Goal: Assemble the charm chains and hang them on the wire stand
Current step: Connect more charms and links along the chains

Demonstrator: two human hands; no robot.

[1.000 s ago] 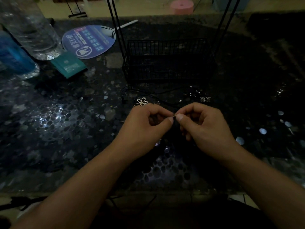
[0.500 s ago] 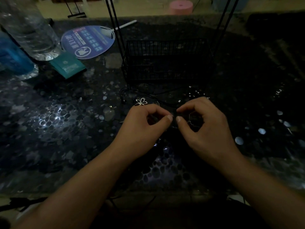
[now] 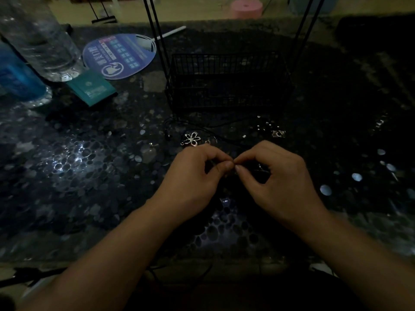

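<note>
Head view, dim light. Left hand and right hand meet at frame centre, thumb and forefinger tips of each pinched together and nearly touching the other pair; the remaining fingers are curled. Something very small sits in the pinch, likely a ring or chain end, but it is too small and dark to identify. Flower charm lies on the table just beyond the left knuckles, at 11 o'clock from the pinch point; a small square charm lies at 1 o'clock, with thin black cord trailing between them and a few tiny bright bits near the square one. Wire stand sits at 12 o'clock, its basket base on the table, uprights rising out of frame; nothing visibly hangs on it. Judgement: the step is joining a link. Best done with wrists braced on the table, the part lifted toward the lighter patch at 9 o'clock, one pinch fixed while the other works. Table is dark, glossy, pebble-patterned, which would hide a dropped part. At 10 o'clock: round printed fan, teal packet, clear bottle, blue bottle. Pale floor beyond the far edge, with a pink round object.
</note>
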